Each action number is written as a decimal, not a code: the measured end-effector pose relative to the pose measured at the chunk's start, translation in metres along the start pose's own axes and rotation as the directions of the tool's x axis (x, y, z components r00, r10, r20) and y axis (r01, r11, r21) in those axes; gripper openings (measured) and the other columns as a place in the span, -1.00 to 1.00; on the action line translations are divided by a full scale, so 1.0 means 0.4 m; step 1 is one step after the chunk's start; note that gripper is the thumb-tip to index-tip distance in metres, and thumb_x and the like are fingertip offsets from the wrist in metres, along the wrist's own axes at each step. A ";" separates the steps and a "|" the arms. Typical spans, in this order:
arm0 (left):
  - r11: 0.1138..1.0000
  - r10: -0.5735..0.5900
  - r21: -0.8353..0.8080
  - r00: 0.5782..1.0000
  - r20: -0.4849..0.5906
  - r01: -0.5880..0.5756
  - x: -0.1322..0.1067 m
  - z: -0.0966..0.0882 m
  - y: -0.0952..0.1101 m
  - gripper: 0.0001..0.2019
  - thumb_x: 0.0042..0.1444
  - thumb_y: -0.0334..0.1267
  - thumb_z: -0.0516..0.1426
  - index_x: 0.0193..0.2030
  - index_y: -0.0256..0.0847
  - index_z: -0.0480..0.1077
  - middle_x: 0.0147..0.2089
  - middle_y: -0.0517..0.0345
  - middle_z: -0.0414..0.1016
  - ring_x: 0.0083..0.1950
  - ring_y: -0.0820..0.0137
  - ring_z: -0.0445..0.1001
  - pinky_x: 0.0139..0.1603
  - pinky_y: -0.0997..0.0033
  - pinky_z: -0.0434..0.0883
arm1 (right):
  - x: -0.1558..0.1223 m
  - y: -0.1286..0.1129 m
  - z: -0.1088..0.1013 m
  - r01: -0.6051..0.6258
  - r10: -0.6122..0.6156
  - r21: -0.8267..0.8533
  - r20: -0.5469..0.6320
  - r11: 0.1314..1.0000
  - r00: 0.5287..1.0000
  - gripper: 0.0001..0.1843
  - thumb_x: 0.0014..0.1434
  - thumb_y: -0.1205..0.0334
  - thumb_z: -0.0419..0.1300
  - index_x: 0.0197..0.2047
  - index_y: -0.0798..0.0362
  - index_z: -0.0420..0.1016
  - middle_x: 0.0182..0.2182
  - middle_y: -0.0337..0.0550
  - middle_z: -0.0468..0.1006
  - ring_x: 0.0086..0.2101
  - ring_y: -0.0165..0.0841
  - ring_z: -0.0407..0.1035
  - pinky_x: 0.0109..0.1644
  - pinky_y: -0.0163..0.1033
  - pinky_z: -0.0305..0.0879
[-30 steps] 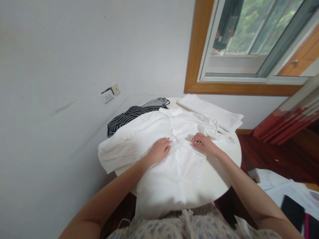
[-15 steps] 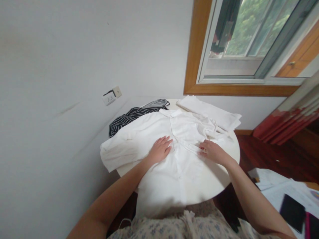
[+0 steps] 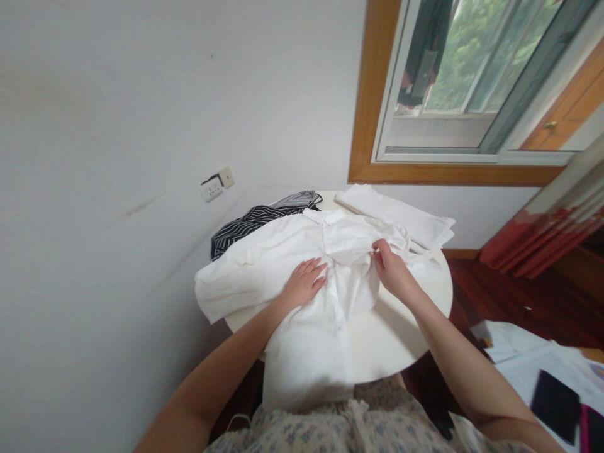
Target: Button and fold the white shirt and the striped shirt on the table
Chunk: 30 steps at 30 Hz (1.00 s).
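A white button-up shirt (image 3: 309, 352) is spread over a round white table (image 3: 406, 333), its collar toward the wall and its hem hanging over the near edge. My left hand (image 3: 304, 281) lies flat on the shirt beside the button line, fingers stretched out. With my right hand (image 3: 387, 265) I pinch the shirt's right side, lifting the cloth a little off the table so that it drapes in folds below my fingers. One sleeve reaches out to the left past the table's edge; the other is bunched at the right.
Behind the shirt lie black-and-white striped cloth (image 3: 248, 225) and folded white cloth (image 3: 401, 215). A wall with a socket (image 3: 211, 189) borders the table at the left. At lower right, papers (image 3: 519, 352) hold a dark flat device (image 3: 555, 402). A red and white curtain (image 3: 533, 233) hangs at right.
My right hand has moved up and slightly left, closed on the shirt's edge and raised it, baring more tabletop at the right. My left hand stays in place on the shirt.
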<state>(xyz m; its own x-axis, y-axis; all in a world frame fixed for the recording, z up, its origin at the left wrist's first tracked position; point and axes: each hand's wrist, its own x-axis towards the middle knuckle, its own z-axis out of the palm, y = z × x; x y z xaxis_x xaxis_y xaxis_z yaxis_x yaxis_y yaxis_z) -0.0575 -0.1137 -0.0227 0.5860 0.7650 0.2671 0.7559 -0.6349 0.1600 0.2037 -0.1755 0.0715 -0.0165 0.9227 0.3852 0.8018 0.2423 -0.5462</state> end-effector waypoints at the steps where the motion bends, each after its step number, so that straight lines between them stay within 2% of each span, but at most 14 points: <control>1: 1.000 -0.001 -0.001 1.000 0.002 0.001 0.000 -0.001 0.000 -0.53 0.33 -0.04 -0.13 0.31 -0.08 0.19 0.38 0.05 0.16 0.38 0.29 0.12 0.38 0.10 0.08 | 0.002 -0.009 0.009 -0.025 0.025 0.021 -0.025 0.999 0.999 -0.75 0.29 0.17 -0.13 -0.02 0.03 0.21 -0.49 -0.16 0.46 -0.46 -0.24 0.39 -0.37 -0.26 0.19; 4: 1.000 -0.008 -0.012 1.000 0.003 0.008 0.001 -0.002 0.002 -0.52 0.32 -0.03 -0.12 0.31 -0.10 0.18 0.37 0.03 0.17 0.38 0.29 0.12 0.38 0.09 0.08 | 0.003 -0.031 0.014 -0.037 0.041 0.061 -0.062 0.997 0.997 -0.71 0.29 0.12 -0.10 -0.01 0.02 0.26 -0.54 -0.21 0.45 -0.50 -0.27 0.37 -0.39 -0.28 0.19; 6: 1.000 -0.014 -0.019 1.000 0.006 0.014 0.003 -0.002 0.003 -0.52 0.32 -0.03 -0.12 0.31 -0.11 0.18 0.37 0.03 0.17 0.38 0.28 0.13 0.38 0.09 0.08 | 0.006 -0.035 -0.009 0.013 -0.012 0.048 -0.008 0.999 1.000 -0.72 0.28 0.13 -0.05 -0.04 0.02 0.36 -0.51 -0.19 0.51 -0.47 -0.28 0.40 -0.35 -0.28 0.22; 8: 0.999 -0.024 -0.020 1.000 0.014 0.025 0.003 -0.003 0.003 -0.52 0.32 -0.03 -0.11 0.31 -0.10 0.18 0.38 0.03 0.16 0.38 0.28 0.13 0.38 0.09 0.08 | 0.013 -0.023 -0.050 0.114 -0.116 0.032 0.109 0.993 0.987 -0.75 0.25 0.18 0.01 -0.11 0.01 0.46 -0.37 -0.13 0.59 -0.38 -0.28 0.45 -0.26 -0.26 0.27; 10: 0.999 -0.030 -0.019 0.999 0.022 0.031 0.003 -0.004 0.004 -0.52 0.32 -0.03 -0.12 0.31 -0.11 0.18 0.38 0.03 0.15 0.38 0.27 0.12 0.38 0.09 0.07 | 0.027 0.003 -0.098 0.217 -0.216 0.025 0.265 0.976 0.940 -0.76 0.21 0.22 0.05 -0.17 -0.01 0.54 -0.24 -0.12 0.62 -0.27 -0.27 0.48 -0.16 -0.25 0.29; 11: 0.999 -0.030 -0.021 0.999 0.021 0.030 0.002 -0.005 0.004 -0.52 0.32 -0.03 -0.12 0.31 -0.11 0.18 0.38 0.03 0.15 0.38 0.27 0.12 0.38 0.09 0.08 | 0.035 0.019 -0.121 0.242 -0.230 0.007 0.336 0.970 0.913 -0.77 0.19 0.24 0.08 -0.20 -0.03 0.57 -0.23 -0.13 0.63 -0.26 -0.26 0.49 -0.15 -0.24 0.29; 13: 0.999 -0.020 -0.029 1.000 0.009 0.021 0.001 -0.007 0.005 -0.52 0.32 -0.03 -0.13 0.31 -0.11 0.18 0.38 0.03 0.15 0.38 0.27 0.11 0.38 0.10 0.09 | 0.054 0.051 -0.160 0.244 -0.187 -0.076 0.442 0.967 0.878 -0.79 0.14 0.25 0.15 -0.24 -0.06 0.62 -0.28 -0.15 0.64 -0.29 -0.24 0.49 -0.19 -0.23 0.29; 15: 0.999 -0.006 -0.038 1.000 -0.008 0.006 -0.001 -0.009 0.006 -0.52 0.32 -0.04 -0.12 0.31 -0.11 0.19 0.37 0.03 0.16 0.38 0.27 0.12 0.38 0.11 0.10 | 0.072 0.070 -0.187 0.229 -0.111 -0.192 0.483 0.954 0.868 -0.82 0.06 0.26 0.22 -0.26 -0.08 0.63 -0.33 -0.15 0.64 -0.34 -0.23 0.48 -0.26 -0.23 0.27; 18: 0.999 -0.005 -0.045 1.000 -0.022 0.004 -0.002 -0.010 0.007 -0.53 0.31 -0.05 -0.09 0.31 -0.10 0.19 0.37 0.03 0.17 0.38 0.26 0.13 0.37 0.10 0.12 | 0.084 0.061 -0.204 0.229 -0.064 -0.307 0.466 0.924 0.882 -0.85 0.01 0.20 0.29 -0.29 -0.06 0.63 -0.37 -0.12 0.62 -0.39 -0.24 0.45 -0.35 -0.25 0.20; 20: 0.999 -0.022 -0.046 0.999 -0.028 0.021 -0.002 -0.009 0.009 -0.52 0.30 -0.05 -0.07 0.31 -0.09 0.20 0.36 0.03 0.18 0.37 0.25 0.14 0.36 0.08 0.13 | 0.075 0.040 -0.204 0.229 -0.066 -0.321 0.446 0.919 0.892 -0.87 0.04 0.12 0.28 -0.35 -0.04 0.61 -0.43 -0.11 0.59 -0.45 -0.28 0.41 -0.40 -0.26 0.15; 23: 0.998 -0.041 -0.043 0.999 -0.035 0.039 -0.003 -0.008 0.012 -0.52 0.28 -0.05 -0.04 0.30 -0.10 0.21 0.35 0.02 0.20 0.36 0.23 0.16 0.37 0.07 0.13 | 0.036 0.011 -0.201 0.218 -0.066 -0.291 0.454 0.932 0.889 -0.78 0.06 0.03 0.27 -0.46 -0.01 0.56 -0.51 -0.12 0.54 -0.51 -0.32 0.36 -0.44 -0.26 0.11; 25: 0.998 -0.043 -0.040 0.998 -0.035 0.042 -0.003 -0.008 0.014 -0.52 0.28 -0.05 -0.04 0.30 -0.11 0.20 0.34 0.01 0.21 0.36 0.23 0.16 0.37 0.07 0.12 | 0.002 0.003 -0.202 0.234 -0.093 -0.234 0.491 0.944 0.866 -0.77 0.06 0.02 0.27 -0.48 -0.01 0.53 -0.51 -0.14 0.51 -0.51 -0.32 0.35 -0.42 -0.26 0.14; 27: 0.998 -0.044 -0.034 0.999 -0.031 0.043 -0.002 -0.008 0.014 -0.51 0.28 -0.05 -0.04 0.30 -0.11 0.20 0.34 0.01 0.22 0.36 0.23 0.16 0.37 0.08 0.12 | -0.034 0.000 -0.201 0.265 -0.160 -0.118 0.546 0.957 0.822 -0.80 0.10 0.06 0.24 -0.40 -0.01 0.55 -0.44 -0.14 0.52 -0.44 -0.31 0.37 -0.35 -0.26 0.21; 30: 0.999 -0.040 -0.022 0.999 -0.027 0.039 -0.001 -0.007 0.011 -0.52 0.29 -0.05 -0.05 0.30 -0.13 0.21 0.34 0.01 0.22 0.37 0.23 0.15 0.38 0.10 0.11 | -0.087 -0.004 -0.179 0.276 -0.271 0.086 0.596 0.957 0.755 -0.78 0.21 0.14 0.13 -0.16 -0.02 0.56 -0.31 -0.12 0.53 -0.33 -0.32 0.41 -0.22 -0.27 0.28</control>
<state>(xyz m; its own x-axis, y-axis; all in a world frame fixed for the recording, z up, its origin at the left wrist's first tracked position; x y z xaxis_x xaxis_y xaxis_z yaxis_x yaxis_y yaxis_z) -0.0552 -0.1170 -0.0195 0.5474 0.7864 0.2864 0.7715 -0.6067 0.1915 0.2456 -0.2295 0.1123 -0.5863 0.8101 -0.0043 0.7118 0.5126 -0.4803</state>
